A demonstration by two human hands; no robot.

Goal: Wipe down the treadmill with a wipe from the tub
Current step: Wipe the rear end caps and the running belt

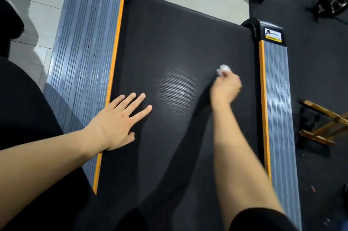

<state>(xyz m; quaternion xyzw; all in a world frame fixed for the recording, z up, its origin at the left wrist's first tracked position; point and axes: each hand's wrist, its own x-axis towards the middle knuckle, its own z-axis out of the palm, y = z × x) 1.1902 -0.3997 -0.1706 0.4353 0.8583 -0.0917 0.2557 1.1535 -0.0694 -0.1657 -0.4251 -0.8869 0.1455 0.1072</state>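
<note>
The treadmill's black belt [175,46] fills the middle of the view, between two grey ribbed side rails with orange edges. My right hand [225,87] grips a small crumpled white wipe [223,69] and presses it on the belt near the right rail [276,87]; the hand is blurred. My left hand [120,119] lies flat on the belt with straight, spread fingers, right beside the left rail [82,53]. The tub is not in view.
Pale floor tiles [37,10] lie left of and beyond the treadmill. Dark rubber flooring [316,57] lies to the right, with a wooden frame [323,123] on it and a black metal object [333,1] at the far right.
</note>
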